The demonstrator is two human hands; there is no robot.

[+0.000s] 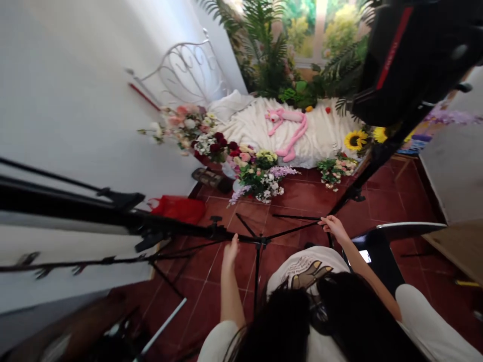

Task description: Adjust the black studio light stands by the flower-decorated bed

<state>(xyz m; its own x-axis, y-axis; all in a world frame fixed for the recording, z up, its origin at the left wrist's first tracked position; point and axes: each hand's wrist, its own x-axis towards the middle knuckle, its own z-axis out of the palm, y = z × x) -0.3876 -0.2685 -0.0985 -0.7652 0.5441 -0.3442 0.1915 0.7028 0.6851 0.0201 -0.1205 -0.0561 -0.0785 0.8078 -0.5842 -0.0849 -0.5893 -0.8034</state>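
Observation:
My left hand (230,252) is raised beside the lower pole of a black light stand (188,227). Its fingers are stretched out, with the tips at the pole; whether they touch it I cannot tell. My right hand (335,227) has its thumb and fingers pinched at the foot of a second black light stand (349,188). There the outer end of a leg of the first stand (292,230) also meets the fingers. The first stand's legs spread from a hub (260,241) between my hands. A large black lamp head (411,60) hangs at the upper right.
Beyond the stands, a bed with a white cover (245,120) carries a pink plush toy (289,118). Flower bunches (260,173) line its front. A red bag (177,208) lies by the left wall. To the right are a black seat (372,259) with a phone (365,256) and a board (458,246).

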